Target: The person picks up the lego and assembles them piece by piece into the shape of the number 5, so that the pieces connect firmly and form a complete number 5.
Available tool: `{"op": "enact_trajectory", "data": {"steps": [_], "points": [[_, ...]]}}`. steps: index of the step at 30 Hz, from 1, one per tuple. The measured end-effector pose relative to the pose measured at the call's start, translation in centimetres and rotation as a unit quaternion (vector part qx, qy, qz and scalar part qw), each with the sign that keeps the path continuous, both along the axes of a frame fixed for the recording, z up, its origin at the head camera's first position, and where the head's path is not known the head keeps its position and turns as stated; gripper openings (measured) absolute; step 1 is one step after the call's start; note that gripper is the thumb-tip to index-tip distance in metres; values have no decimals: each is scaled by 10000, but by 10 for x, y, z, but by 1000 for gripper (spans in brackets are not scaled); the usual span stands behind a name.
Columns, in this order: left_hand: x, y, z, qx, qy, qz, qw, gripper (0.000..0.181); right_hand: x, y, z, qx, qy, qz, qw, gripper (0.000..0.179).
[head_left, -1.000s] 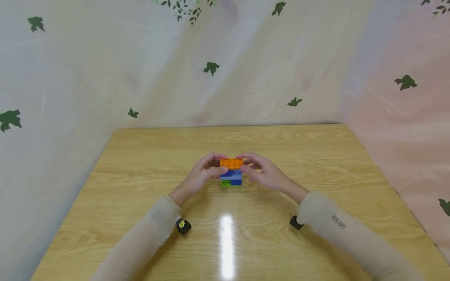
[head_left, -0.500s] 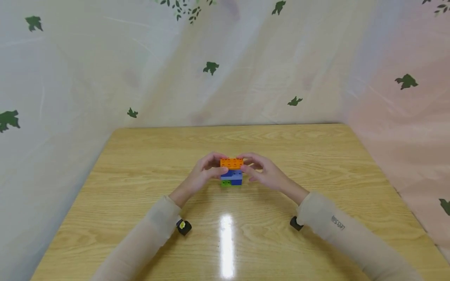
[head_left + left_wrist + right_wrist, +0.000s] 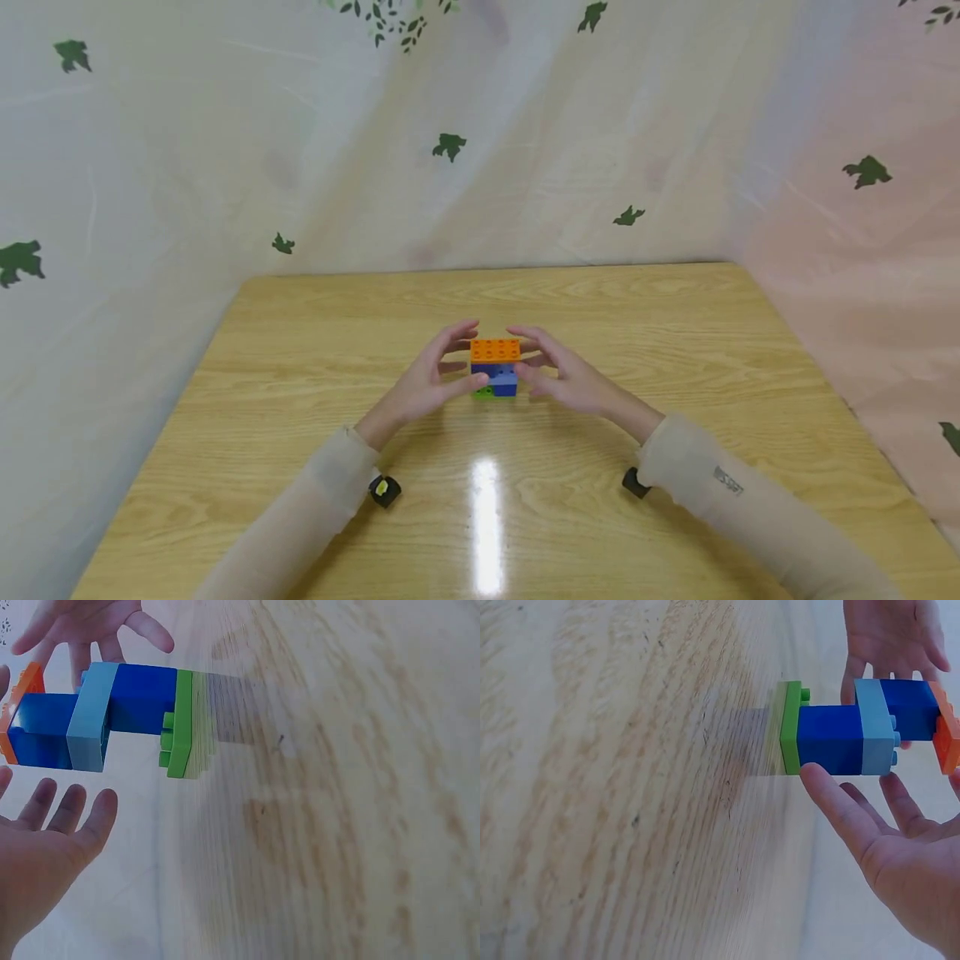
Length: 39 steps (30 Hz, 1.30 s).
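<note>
A small tower of toy building bricks stands upright on the table between my two hands. Its top is an orange plate (image 3: 495,351). Below come an upper dark blue brick (image 3: 45,735), a light blue brick (image 3: 874,727) and a lower dark blue brick (image 3: 830,742). A thin green plate (image 3: 182,724) forms the base. My left hand (image 3: 427,379) is held beside the tower's left side with its fingers spread, apart from the bricks. On the right side my right hand (image 3: 573,377) has loosely spread fingers, the fingertips close to the bricks.
The wooden table (image 3: 300,333) runs to a cloth backdrop (image 3: 525,125) with green bird and leaf shapes at the back and sides. Below each sleeve cuff shows a dark wrist camera (image 3: 386,490). A light reflection lies on the near tabletop.
Both hands held the orange plate at the tower's top. Now the fingers have spread off it; the left hand has moved slightly outward and its thumb lower. The tower stays standing.
</note>
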State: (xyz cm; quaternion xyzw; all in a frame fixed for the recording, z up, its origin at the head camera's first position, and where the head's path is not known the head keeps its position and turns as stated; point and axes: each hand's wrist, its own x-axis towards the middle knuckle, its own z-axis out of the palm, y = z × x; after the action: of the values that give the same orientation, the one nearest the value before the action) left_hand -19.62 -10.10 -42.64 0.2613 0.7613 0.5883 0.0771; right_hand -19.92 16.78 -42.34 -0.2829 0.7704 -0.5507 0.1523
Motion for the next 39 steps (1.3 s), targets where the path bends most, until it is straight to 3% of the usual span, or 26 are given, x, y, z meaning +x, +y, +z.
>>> {"op": "enact_trajectory", "data": {"steps": [4, 11, 30, 39], "points": [[1, -2, -2, 219, 41, 28, 9997, 72, 1, 4, -1, 13, -42, 35, 10000, 60], [1, -4, -5, 681, -206, 25, 9975, 69, 2, 6, -1, 75, -316, -2, 9995, 58], [1, 3, -7, 843, -106, 151, 9963, 49, 2, 5, 2, 21, -626, 48, 9980, 54], [-3, 4, -1, 748, -214, 171, 9968, 48, -2, 4, 6, 96, -511, -61, 9986, 49]]}}
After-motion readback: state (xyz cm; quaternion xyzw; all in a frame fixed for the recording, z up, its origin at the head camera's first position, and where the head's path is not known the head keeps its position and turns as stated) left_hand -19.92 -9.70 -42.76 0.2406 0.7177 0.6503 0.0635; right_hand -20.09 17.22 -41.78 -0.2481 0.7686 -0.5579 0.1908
